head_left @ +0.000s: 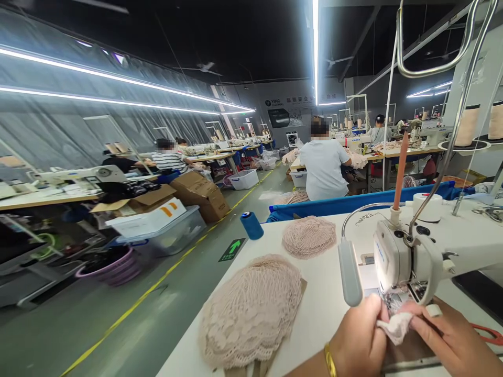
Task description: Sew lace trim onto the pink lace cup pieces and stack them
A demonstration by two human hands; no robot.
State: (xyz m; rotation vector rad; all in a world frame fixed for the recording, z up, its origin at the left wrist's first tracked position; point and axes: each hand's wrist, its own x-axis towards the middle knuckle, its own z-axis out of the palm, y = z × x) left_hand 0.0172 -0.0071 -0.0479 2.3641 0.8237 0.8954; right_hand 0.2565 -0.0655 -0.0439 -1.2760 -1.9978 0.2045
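My left hand (359,337) and my right hand (451,337) both pinch a small piece of pale pink lace fabric (396,325) on the white table (326,309), just below the needle area of the white sewing machine (408,256). A gold bangle sits on my left wrist. A finger of my right hand wears a white guard. Two stacks of pink lace pieces lie to the left, a large near stack (251,311) and a smaller far stack (309,235). A blue thread spool (251,225) stands at the table's far left corner.
A person in a white shirt (324,165) sits at the station ahead, behind a blue bin edge (353,203). Other workers sit at rows of sewing tables. Cardboard boxes (196,193), plastic crates and a purple basin (110,267) line the aisle left of a yellow floor line. Red-handled scissors (489,332) lie at right.
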